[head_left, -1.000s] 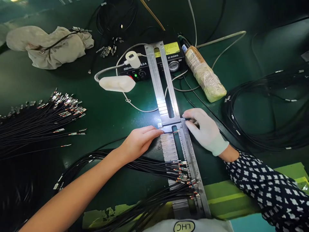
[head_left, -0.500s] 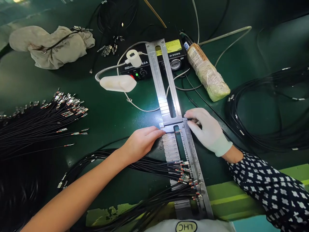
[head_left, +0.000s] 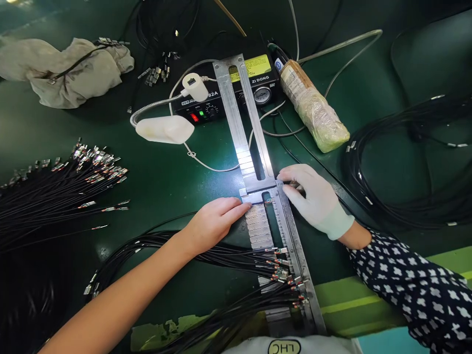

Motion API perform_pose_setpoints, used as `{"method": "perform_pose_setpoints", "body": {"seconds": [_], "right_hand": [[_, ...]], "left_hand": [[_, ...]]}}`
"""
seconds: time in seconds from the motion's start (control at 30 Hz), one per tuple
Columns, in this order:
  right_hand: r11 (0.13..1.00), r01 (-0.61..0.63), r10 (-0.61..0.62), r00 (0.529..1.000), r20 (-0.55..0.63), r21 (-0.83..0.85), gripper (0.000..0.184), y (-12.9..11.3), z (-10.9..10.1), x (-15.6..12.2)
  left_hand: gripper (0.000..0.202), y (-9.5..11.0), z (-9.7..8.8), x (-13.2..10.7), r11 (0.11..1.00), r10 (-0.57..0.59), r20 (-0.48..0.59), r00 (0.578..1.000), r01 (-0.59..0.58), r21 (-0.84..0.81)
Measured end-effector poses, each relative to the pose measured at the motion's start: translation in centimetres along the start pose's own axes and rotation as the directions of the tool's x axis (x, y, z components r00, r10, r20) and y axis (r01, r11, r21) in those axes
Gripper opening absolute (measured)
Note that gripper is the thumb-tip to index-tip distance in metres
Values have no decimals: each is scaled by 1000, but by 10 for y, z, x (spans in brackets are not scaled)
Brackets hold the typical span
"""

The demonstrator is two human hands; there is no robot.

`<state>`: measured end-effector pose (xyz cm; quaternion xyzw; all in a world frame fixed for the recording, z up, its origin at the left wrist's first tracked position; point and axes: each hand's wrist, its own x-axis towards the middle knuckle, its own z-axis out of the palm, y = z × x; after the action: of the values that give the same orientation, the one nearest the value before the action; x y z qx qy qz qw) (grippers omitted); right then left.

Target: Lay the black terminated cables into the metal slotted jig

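A long slotted metal fixture [head_left: 241, 132] runs up the middle of the green table. My bare left hand [head_left: 214, 221] lies flat, its fingertips pressing a thin black cable against the fixture's left edge. My gloved right hand [head_left: 313, 199] rests on the fixture's right rail, fingers pinched on a small metal connector [head_left: 295, 186]. One connector tip [head_left: 269, 200] sits in the slot between my hands. Below, several black cables with metal connectors [head_left: 283, 270] lie across the fixture.
A loose bundle of black cables [head_left: 62, 189] fans out at left. Behind stand a black control box [head_left: 228, 93], a white lamp head [head_left: 164, 129] and a wrapped tube [head_left: 313, 110]. A cloth [head_left: 70, 69] lies far left; coiled cables [head_left: 409, 167] at right.
Both hands stay in place on the fixture. The view has shifted slightly; nothing has been picked up or released.
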<state>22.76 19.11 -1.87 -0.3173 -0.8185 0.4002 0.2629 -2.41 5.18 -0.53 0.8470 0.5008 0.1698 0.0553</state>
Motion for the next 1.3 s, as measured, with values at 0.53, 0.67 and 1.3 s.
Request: {"method": "perform_pose_setpoints", "body": {"seconds": [0.53,0.67,1.3], "right_hand": [[1000,19,-19,1000,9,-25,20,0,0,0],[998,38,-38,999,10,-47,20,1,1,0],[996,68,-69,998,-12,-56,18,4,1,-3]], "left_hand": [[47,17,-3,-20,967,-240,45,970,234,99],[47,24,-5,-25,953,-300,118,947,302,-1],[18,55,-11,-18,792,-515,102,851,518,-323]]}}
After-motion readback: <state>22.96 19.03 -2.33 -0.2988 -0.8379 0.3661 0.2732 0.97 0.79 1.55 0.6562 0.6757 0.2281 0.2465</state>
